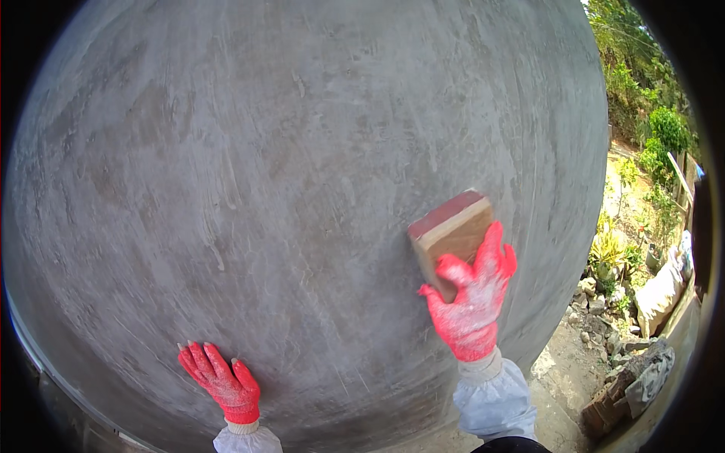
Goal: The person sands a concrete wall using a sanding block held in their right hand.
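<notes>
Before me rises a grey plastered wall [317, 170] with streaks, fine scratches and patchy tones. My right hand [478, 300], in a dusty red glove, grips a wooden sanding block [459, 238] wrapped along its edge with reddish sandpaper [447, 214]. The block lies against the wall, right of the middle, tilted up to the right. Lower left, my left hand [224, 382] rests on the wall with fingers spread and nothing in it. Its red glove has fingertips cut or worn open. The block's sanding face is hidden against the wall.
The wall's edge curves down the right side. Beyond it lie rubble stones [595, 306], a broken brown piece with grey sheeting [634, 382], a pale draped cloth [660, 294] and green plants [609, 249]. Bare ground [558, 396] shows at lower right.
</notes>
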A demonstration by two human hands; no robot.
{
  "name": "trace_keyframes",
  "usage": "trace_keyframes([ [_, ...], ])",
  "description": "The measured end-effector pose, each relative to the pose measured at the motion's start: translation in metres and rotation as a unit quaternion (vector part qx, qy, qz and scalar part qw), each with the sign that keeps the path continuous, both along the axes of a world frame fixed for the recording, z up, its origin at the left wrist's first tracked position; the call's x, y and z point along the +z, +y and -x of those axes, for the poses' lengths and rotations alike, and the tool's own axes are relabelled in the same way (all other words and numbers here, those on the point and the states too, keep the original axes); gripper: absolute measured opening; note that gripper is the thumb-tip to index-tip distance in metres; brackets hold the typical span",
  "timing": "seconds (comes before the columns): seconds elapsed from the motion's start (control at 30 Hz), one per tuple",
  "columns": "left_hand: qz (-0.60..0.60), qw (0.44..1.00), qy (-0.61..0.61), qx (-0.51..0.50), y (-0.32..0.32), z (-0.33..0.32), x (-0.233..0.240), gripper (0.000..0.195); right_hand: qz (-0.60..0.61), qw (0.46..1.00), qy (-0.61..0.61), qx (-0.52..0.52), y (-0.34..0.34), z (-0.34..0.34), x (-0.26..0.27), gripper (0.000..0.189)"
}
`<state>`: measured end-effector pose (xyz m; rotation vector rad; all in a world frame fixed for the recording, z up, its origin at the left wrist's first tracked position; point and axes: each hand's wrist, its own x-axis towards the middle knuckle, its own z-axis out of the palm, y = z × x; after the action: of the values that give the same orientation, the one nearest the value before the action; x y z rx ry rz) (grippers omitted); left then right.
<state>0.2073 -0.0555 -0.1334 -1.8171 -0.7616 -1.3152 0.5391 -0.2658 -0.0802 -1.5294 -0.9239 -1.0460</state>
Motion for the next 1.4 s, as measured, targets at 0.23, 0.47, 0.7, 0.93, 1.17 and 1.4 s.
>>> trace_keyframes([
  [0.23,-0.011,1.000,-0.013,-0.009,-0.001,-0.002,0.003,0.056,-0.016,1.000,0.009,0.005,-0.015,-0.014,-0.102,0.094],
  [0.47,-0.001,1.000,-0.022,0.000,-0.001,-0.004,-0.002,0.055,-0.145,0.983,0.108,0.016,-0.019,-0.091,0.026,0.114],
  [0.7,-0.009,0.999,-0.033,-0.023,-0.001,-0.007,0.001,0.055,-0.158,0.954,0.239,0.091,-0.022,-0.063,-0.160,0.124],
  [0.93,0.003,0.999,-0.031,-0.017,0.001,-0.002,-0.005,0.056,-0.167,0.960,0.203,0.100,-0.026,-0.109,0.039,0.110],
  [1.17,-0.011,0.997,-0.047,-0.054,0.004,-0.006,-0.002,0.055,-0.008,0.995,0.089,0.040,-0.011,-0.028,-0.114,0.116],
  [1.4,-0.006,0.999,-0.037,-0.036,0.004,-0.001,-0.007,0.056,-0.060,0.996,0.060,0.019,0.005,-0.023,0.062,0.107],
])
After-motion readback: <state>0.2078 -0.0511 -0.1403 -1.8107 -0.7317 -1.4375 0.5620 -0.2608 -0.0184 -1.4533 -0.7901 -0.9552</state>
